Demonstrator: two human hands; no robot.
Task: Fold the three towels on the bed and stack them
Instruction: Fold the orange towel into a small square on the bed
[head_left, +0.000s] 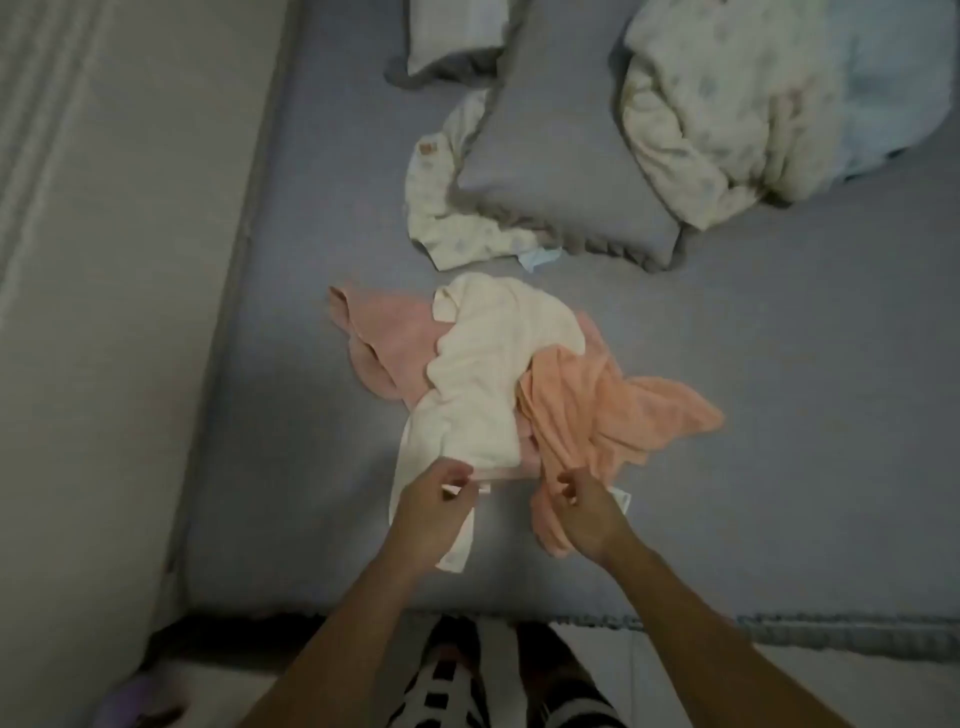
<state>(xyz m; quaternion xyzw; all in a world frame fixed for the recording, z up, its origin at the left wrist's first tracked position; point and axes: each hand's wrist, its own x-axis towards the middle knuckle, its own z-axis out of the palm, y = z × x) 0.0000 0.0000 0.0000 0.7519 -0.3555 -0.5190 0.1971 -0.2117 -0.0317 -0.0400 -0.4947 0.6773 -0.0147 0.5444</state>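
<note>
Since the three towels lie heaped unfolded, the cream towel (483, 374) at twelve o'clock is pinched by the left hand (434, 512), the orange towel (597, 415) at one by the right hand (584, 512), seemingly for separation.

— Where are we looking?
— We see a home bedroom: a bed (727, 493) in a grey-blue sheet fills the frame.
— Anything else?
— We spot a matching pillow (561, 171) at upper centre and a rumpled printed quilt (753, 104) at upper right.
</note>
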